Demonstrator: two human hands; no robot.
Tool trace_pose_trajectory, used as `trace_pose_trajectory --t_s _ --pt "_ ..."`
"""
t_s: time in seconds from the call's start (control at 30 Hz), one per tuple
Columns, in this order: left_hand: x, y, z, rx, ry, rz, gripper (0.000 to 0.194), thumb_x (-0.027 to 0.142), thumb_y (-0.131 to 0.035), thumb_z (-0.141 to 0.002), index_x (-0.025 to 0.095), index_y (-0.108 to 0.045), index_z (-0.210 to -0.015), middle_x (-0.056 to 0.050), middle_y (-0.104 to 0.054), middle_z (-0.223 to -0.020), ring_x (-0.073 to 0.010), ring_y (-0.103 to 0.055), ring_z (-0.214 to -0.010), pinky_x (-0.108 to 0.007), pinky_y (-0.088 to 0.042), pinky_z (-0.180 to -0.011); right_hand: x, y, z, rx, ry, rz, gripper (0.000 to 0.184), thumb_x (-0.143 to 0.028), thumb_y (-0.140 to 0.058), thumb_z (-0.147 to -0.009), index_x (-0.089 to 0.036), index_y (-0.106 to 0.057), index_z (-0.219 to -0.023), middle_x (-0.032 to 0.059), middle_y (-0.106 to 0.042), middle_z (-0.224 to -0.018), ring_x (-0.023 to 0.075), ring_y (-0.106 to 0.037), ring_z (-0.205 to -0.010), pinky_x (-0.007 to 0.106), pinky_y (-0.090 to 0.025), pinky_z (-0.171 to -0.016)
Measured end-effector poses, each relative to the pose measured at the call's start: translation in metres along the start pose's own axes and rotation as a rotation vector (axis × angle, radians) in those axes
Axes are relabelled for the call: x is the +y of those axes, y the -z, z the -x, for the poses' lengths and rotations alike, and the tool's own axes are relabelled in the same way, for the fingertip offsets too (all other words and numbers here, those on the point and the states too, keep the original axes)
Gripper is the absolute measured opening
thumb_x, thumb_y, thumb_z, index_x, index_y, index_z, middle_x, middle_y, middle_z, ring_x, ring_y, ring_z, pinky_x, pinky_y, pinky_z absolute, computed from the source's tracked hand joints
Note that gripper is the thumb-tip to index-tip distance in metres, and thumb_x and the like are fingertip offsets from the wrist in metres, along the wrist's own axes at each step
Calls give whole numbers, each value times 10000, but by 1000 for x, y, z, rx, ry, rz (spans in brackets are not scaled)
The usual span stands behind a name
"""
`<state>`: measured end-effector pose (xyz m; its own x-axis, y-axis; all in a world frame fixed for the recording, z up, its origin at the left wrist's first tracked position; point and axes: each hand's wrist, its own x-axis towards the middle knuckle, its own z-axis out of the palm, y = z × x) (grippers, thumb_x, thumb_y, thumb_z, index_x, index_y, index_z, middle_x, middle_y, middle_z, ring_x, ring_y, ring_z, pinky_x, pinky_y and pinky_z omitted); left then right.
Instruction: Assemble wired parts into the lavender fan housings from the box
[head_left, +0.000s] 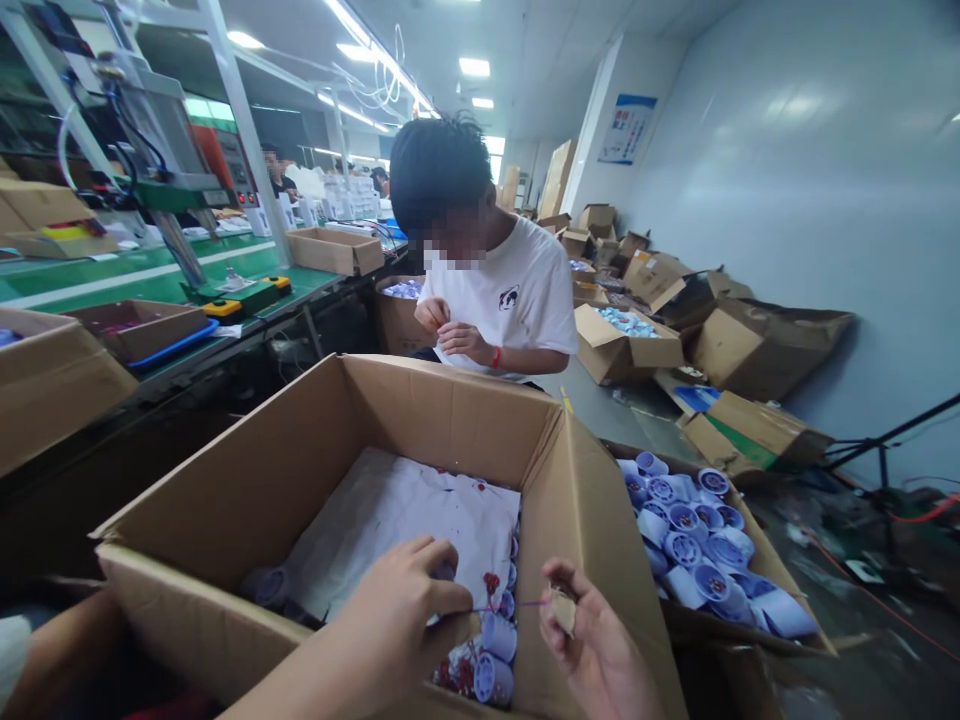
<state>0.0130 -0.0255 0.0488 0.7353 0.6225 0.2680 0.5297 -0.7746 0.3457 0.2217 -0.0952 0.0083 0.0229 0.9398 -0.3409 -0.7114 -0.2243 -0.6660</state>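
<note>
My left hand [409,605] is over a large open cardboard box [450,400], thumb and fingers pinched on one end of a thin purple wire [517,604]. The wire runs taut to my right hand [592,635], whose fingers are closed on a small tan piece [562,608] at its other end. A small red part [491,582] shows beside the wire near my left fingers. Below lie a white sheet [405,510] and several lilac plastic cups [493,678], along with red bits. The left fingertips are partly hidden.
A person in a white shirt [517,290] sits opposite, both hands raised together. To the right, another carton holds lilac cups [682,550]. A green workbench [247,265] with a press machine [157,130] stands left. Someone's arm [75,640] shows at lower left. Cartons [757,340] pile along the wall.
</note>
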Motion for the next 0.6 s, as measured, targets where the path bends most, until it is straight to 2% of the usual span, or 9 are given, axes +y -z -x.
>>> trace_pose_trajectory --t_s 0.1,0.17,0.27,0.37,0.43,0.5,0.6 --pt "-2 9 3 -66 14 69 176 278 -626 -816 239 -701 -662 -28 -610 -784 -147 -567 -688 -252 -418 -645 2 10 1 -97 -144 30 414 -242 -920 -457 -190 -699 -803 -34 -646 -578 35 -561 -462 105 -431 -460" --pt "-2 15 5 -108 27 115 170 282 -606 -829 241 -718 -708 -43 -617 -826 -155 -577 -725 -256 -425 -675 6 16 1 -149 -214 16 366 -253 -916 -468 -177 -697 -752 -9 -677 -570 52 -591 -445 109 -440 -444" --pt "-1 20 8 -171 51 180 171 268 -582 -837 241 -729 -754 -63 -615 -869 -176 -581 -772 -269 -429 -696 11 19 1 -217 -237 -46 307 -296 -889 -531 -171 -696 -735 10 -697 -559 76 -613 -424 118 -445 -417" --pt "-4 19 12 -181 94 321 164 267 -561 -846 234 -720 -823 -72 -610 -907 -187 -575 -818 -281 -430 -740 12 16 3 -261 -204 -64 308 -283 -891 -526 -173 -686 -728 6 -701 -566 84 -625 -436 121 -451 -423" --pt "-10 13 14 -115 169 497 165 344 -599 -828 222 -697 -880 -69 -610 -912 -189 -563 -826 -281 -430 -755 8 13 6 -255 -159 -31 331 -288 -892 -520 -178 -677 -746 4 -707 -601 86 -636 -470 127 -462 -448" --pt "-19 4 16 25 294 718 268 445 -694 -735 198 -674 -840 -53 -606 -859 -189 -542 -806 -275 -429 -742 2 12 8 -235 -120 15 367 -311 -895 -507 -186 -668 -767 4 -706 -629 93 -642 -499 143 -475 -471" --pt "-29 -9 19 240 547 1205 381 500 -779 -615 186 -646 -783 -28 -599 -816 -164 -536 -735 -251 -434 -650 -6 13 12 -200 -89 86 423 -365 -898 -477 -196 -663 -785 14 -702 -651 117 -644 -518 180 -493 -486"
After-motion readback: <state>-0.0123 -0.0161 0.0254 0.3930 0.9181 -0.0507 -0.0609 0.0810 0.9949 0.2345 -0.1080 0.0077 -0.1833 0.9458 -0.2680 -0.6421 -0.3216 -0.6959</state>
